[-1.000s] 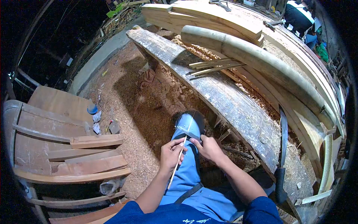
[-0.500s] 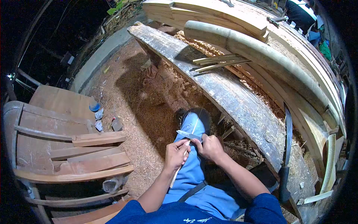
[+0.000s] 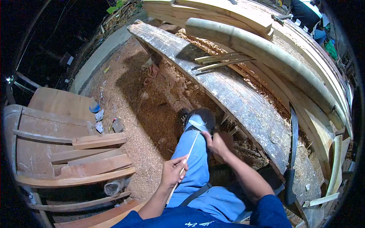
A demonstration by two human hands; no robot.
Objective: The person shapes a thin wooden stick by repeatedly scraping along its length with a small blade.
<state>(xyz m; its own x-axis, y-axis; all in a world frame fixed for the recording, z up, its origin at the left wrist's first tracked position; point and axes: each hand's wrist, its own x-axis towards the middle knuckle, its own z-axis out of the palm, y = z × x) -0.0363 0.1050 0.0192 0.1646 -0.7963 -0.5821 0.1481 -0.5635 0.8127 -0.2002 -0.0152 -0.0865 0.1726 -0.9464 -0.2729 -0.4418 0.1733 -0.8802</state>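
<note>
My left hand (image 3: 173,173) is closed, pinching a thin pale strip of wood or bamboo (image 3: 193,145) between thumb and fingers. The strip runs up over the blue-trousered thigh toward the knife, and its lower end comes out below the hand. My right hand (image 3: 217,145) is wrapped round the handle of a knife (image 3: 198,125), with the thumb near the blade. The handle is mostly hidden by the fingers. The blade points left and lies across the strip's far end, above the knee; whether it touches the strip I cannot tell.
A weathered plank bench (image 3: 235,98) curves along the right, bearing several thin strips (image 3: 224,60) and a long blade with a black handle (image 3: 290,182). Behind it lies a bamboo pole (image 3: 266,49). Wooden slatted furniture (image 3: 72,176) stands left. A person (image 3: 306,15) is at the far right.
My left hand has drawn back toward my body with the strip. My right hand and the knife have moved forward, so more strip shows between the hands.
</note>
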